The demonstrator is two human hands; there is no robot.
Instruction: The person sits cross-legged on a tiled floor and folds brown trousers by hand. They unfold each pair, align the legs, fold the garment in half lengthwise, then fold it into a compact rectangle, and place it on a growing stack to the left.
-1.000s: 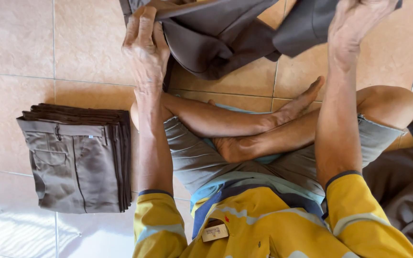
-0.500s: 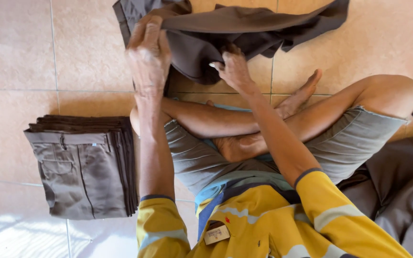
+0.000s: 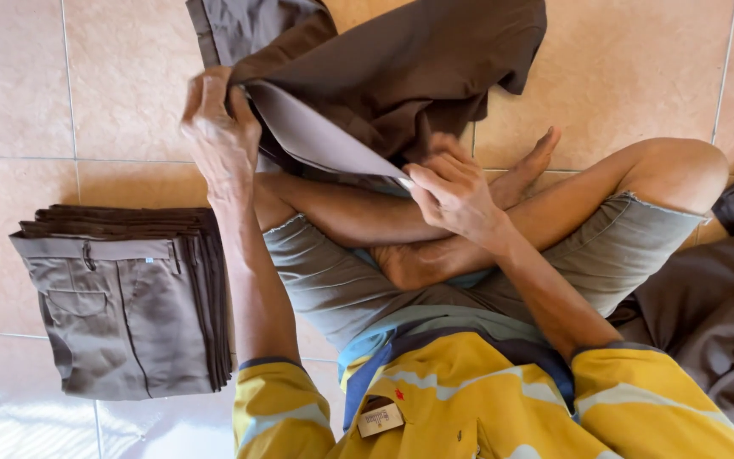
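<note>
A neat stack of folded grey-brown cotton trousers (image 3: 125,302) sits on the glossy beige floor tiles (image 3: 10,85), bare tile around it. The left hand (image 3: 218,136) grips one edge of the limp dark brown cloth garment (image 3: 401,68) spread ahead of the crossed legs; the right hand (image 3: 452,191) pinches its pale inner fold. Crumpled grey fabric (image 3: 715,314) crowds the right.

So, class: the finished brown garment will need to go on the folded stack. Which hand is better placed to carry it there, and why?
Probably the left hand. It already grips the brown garment on the side where the folded stack lies on the tiled floor. The right hand would have to cross the body.
</note>
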